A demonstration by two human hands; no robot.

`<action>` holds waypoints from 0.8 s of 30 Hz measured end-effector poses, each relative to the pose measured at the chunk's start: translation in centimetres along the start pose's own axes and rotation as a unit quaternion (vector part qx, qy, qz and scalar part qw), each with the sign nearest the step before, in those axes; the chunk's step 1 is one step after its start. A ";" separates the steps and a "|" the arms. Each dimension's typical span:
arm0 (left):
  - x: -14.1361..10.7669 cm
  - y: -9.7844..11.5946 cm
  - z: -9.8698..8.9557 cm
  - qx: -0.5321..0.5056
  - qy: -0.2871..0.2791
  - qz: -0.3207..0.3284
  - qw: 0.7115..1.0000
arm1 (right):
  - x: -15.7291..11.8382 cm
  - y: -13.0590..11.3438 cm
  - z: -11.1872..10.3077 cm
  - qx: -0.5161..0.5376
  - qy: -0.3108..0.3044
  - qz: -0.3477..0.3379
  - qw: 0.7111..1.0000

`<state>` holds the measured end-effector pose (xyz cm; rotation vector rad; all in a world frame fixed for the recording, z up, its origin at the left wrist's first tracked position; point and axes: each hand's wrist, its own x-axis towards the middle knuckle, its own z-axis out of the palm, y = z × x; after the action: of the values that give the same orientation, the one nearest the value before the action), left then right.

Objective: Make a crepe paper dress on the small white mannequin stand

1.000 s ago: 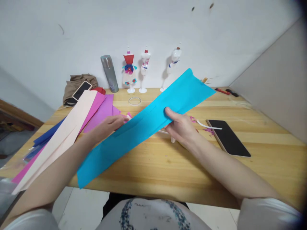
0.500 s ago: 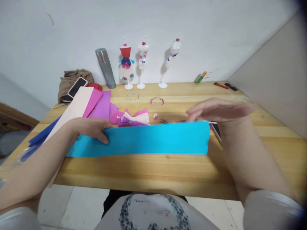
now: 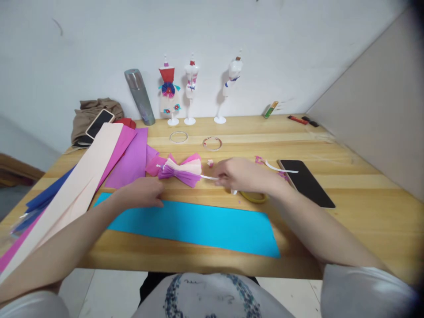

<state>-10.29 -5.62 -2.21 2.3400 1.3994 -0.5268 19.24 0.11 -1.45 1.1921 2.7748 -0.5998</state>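
A long strip of bright blue crepe paper [image 3: 198, 224] lies on the table in front of me. At its far edge, my left hand [image 3: 145, 193] has its fingers closed with the thumb against the paper. My right hand [image 3: 236, 173] is low over the table beyond the strip, fingers curled; what they grip is hidden. A thin white rod runs to its fingertips from a small mannequin [image 3: 180, 171] lying down in pink, cream and purple crepe paper. A yellow loop [image 3: 253, 197], which looks like a scissors handle, shows under my right wrist.
Crepe paper sheets [image 3: 102, 154] are piled at left beside a phone [image 3: 100, 123] and brown cloth. A flask [image 3: 141, 97] and three small mannequins [image 3: 168, 92] stand along the wall. Two rings [image 3: 212, 143] lie mid-table. A dark tablet or phone [image 3: 309, 183] and white strip lie right.
The blue strip has come down from its raised position to lie on the table. My right hand has moved left and down to the table, its fingers now curled. The view shifted slightly.
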 end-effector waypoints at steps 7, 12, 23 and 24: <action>-0.9 1.3 1.2 -0.005 -0.054 -0.030 0.998 | 2.7 -1.2 2.5 -0.148 -0.043 0.075 0.985; -1.0 1.2 1.4 -0.022 -0.049 -0.028 0.998 | 2.6 0.1 0.9 -0.099 0.010 0.041 0.994; 0.7 0.5 1.1 0.033 -0.002 0.041 0.999 | 11.2 0.7 -0.7 0.165 0.173 0.079 0.968; 0.9 0.3 1.1 0.042 0.012 0.030 0.999 | 12.0 0.8 -0.3 0.201 0.180 0.080 0.960</action>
<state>-9.79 -5.57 -3.56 2.4535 1.3382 -0.5514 11.48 8.93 -3.95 1.7461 2.8802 -1.0653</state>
